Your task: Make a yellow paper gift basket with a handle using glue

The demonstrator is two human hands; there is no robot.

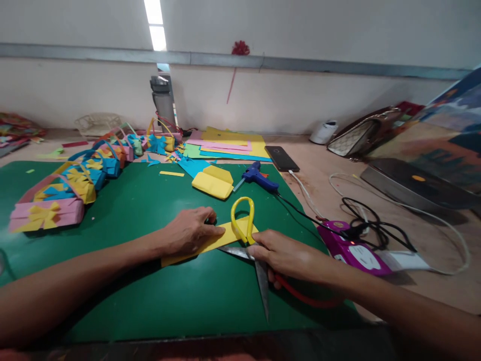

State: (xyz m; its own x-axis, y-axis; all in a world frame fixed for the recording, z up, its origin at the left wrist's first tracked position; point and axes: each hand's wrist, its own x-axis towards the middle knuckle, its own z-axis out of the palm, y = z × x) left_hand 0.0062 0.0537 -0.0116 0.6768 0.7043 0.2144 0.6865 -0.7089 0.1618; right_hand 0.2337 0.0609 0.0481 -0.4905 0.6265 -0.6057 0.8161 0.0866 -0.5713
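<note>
A strip of yellow paper (214, 244) lies slantwise on the green cutting mat (150, 296). My left hand (190, 230) presses on it, fingers curled and thumb stretched along its upper side. My right hand (280, 253) is closed round large scissors (262, 283) near their pivot. The blades are spread wide, one pointing left along the strip's lower edge, the other toward the mat's front. One handle loop is yellow and stands over the strip's right end; the other is red and lies under my right wrist. A folded yellow paper piece (213, 182) sits beyond my hands.
A blue glue gun (259, 176) lies behind the scissors, its cord running to a purple power strip (353, 245). Several small paper baskets (47, 213) line the left. Coloured sheets (233, 143), a phone (281, 159) and a bottle (163, 100) are at the back.
</note>
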